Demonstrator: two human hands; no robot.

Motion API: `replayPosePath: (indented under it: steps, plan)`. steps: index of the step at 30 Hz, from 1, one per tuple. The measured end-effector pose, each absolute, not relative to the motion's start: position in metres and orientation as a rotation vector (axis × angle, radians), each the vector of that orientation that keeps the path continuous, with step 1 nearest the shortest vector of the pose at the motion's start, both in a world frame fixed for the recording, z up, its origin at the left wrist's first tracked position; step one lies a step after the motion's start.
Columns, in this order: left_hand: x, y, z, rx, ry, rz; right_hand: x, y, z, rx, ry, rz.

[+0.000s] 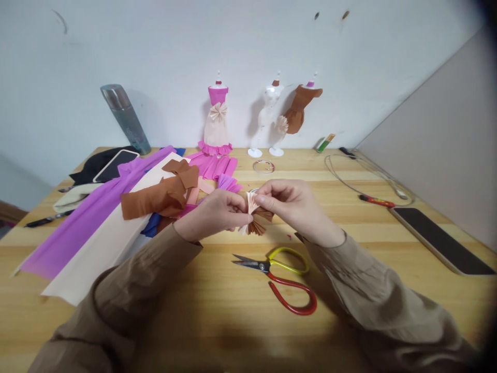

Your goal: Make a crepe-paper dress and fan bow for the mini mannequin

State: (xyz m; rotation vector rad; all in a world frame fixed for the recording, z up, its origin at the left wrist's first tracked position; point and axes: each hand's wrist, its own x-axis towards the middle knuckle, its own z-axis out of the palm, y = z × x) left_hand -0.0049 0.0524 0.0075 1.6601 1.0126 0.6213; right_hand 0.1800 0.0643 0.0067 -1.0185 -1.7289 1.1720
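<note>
Between my two hands is a pleated paper rosette point(256, 226), brown with cream folds fanned out beside the brown. My left hand point(219, 211) pinches it from the left with thumb and forefinger. My right hand point(297, 207) is closed on the upper cream folds from the right. Fingertips cover part of its centre. Just below the hands, scissors point(264, 266) with one yellow and one red handle lie on the wooden table point(186, 316), blades slightly parted and pointing left.
Crepe paper in purple point(85, 230), cream point(83, 272) and brown point(155, 197) is heaped at left. Small dress forms stand at the back: one in a pink and cream dress point(217, 127), one white point(267, 114), one in brown point(298, 106). A bottle point(126, 119), a phone point(438, 238) and a cable point(373, 173) lie around.
</note>
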Motion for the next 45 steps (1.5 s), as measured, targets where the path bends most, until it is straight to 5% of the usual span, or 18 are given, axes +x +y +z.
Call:
replayPosePath:
  steps: [22, 45]
  plan:
    - [-0.006, 0.056, 0.01, 1.629, 0.906, 0.604, 0.18, 0.063, 0.006, -0.906, -1.732, 1.498]
    - [0.002, 0.054, 0.016, 1.277, 1.109, 0.736, 0.182, 0.07, 0.005, -0.929, -1.761, 1.326]
